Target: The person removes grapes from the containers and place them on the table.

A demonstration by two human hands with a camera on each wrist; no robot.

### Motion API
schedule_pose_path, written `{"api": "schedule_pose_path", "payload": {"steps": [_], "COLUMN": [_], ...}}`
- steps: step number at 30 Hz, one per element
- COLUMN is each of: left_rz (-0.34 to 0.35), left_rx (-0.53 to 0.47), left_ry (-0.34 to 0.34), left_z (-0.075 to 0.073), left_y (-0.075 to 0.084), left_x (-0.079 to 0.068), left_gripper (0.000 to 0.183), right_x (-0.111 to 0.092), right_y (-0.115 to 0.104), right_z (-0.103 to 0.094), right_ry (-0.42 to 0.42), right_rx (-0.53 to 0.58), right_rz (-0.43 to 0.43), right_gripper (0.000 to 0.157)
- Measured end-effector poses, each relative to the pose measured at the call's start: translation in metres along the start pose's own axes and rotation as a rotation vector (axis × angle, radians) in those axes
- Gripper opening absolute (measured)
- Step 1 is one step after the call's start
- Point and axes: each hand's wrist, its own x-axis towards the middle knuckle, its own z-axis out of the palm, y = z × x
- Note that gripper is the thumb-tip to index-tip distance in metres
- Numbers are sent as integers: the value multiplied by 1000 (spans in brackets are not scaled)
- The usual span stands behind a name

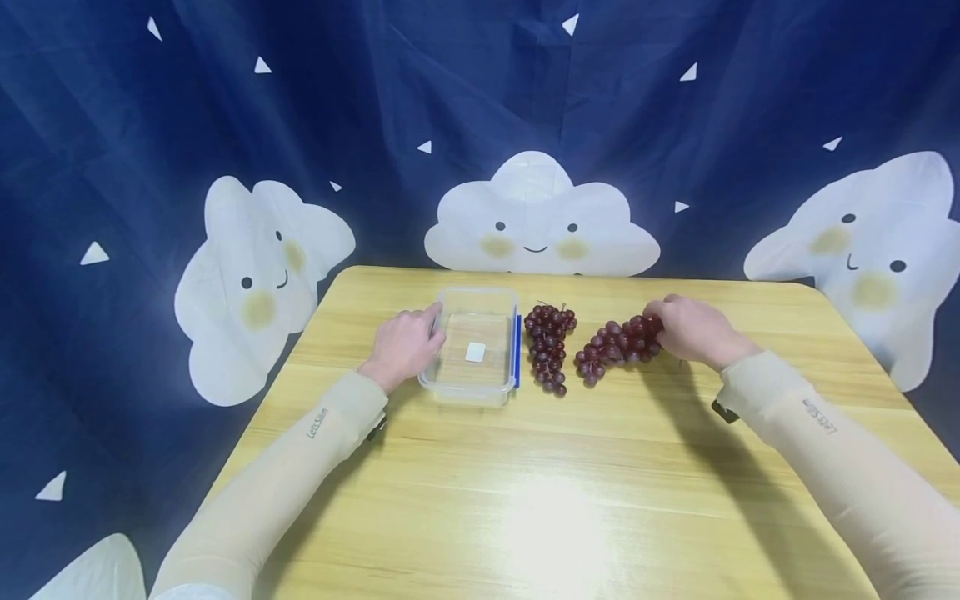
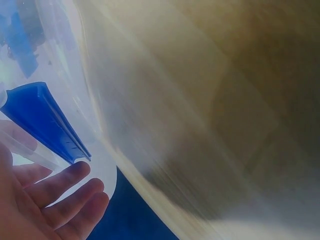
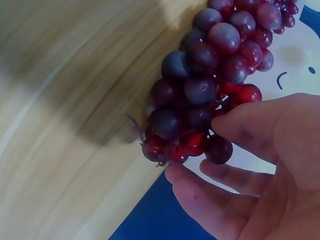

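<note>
A clear plastic food container [image 1: 468, 390] with blue latches stands on the table. My left hand [image 1: 405, 346] holds its left side; in the left wrist view the fingers [image 2: 75, 200] lie around a blue latch [image 2: 45, 122] at the wall. To the container's right lies one bunch of dark red grapes [image 1: 550, 346]. Farther right, my right hand [image 1: 693, 329] grips the stem end of a second bunch of grapes [image 1: 617, 343]. In the right wrist view, thumb and fingers [image 3: 215, 200] are on either side of that bunch [image 3: 200, 90], and a bit of thin stem sticks out.
The wooden table [image 1: 480, 475] extends toward me, with a bright glare spot on its near part. A dark blue curtain [image 1: 375, 100] with smiling white clouds hangs behind and beside it. A white square label [image 1: 475, 352] shows in the container.
</note>
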Motion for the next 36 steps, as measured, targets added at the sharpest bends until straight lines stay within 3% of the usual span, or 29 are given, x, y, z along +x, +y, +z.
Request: {"api": "schedule_pose_path", "payload": {"steps": [6,10,14,17,22,27,31,36], "left_rz": [3,-1,-4,-1,-1,-4,3,1], "left_rx": [-1,0,-1,0,3,3,4,11], "left_ry": [0,-14,-7,-2,-5,-13,-15,-15], "left_z": [-1,-2,-1,-1,-1,-1,-1,-1], "left_y": [0,0,0,0,1,0,1,2], "left_x": [0,0,1,1,0,0,1,0], "left_gripper": [56,57,56,56,55,55,55,54], "right_x": [-2,-2,0,3,8,10,13,17], "right_y": [-3,-11,-24,-35,-55,-67,-70,-73], "right_z": [3,3,6,9,12,19,25,28], "right_ry": [22,87,211,247,151,124,77,-46], "right_rx": [-33,-87,-123,-131,-146,-138,-135,-121], "right_rz": [6,9,-81,-181,-274,-347,-346,-317], "right_gripper": [47,44,37,36,43,34,36,51]}}
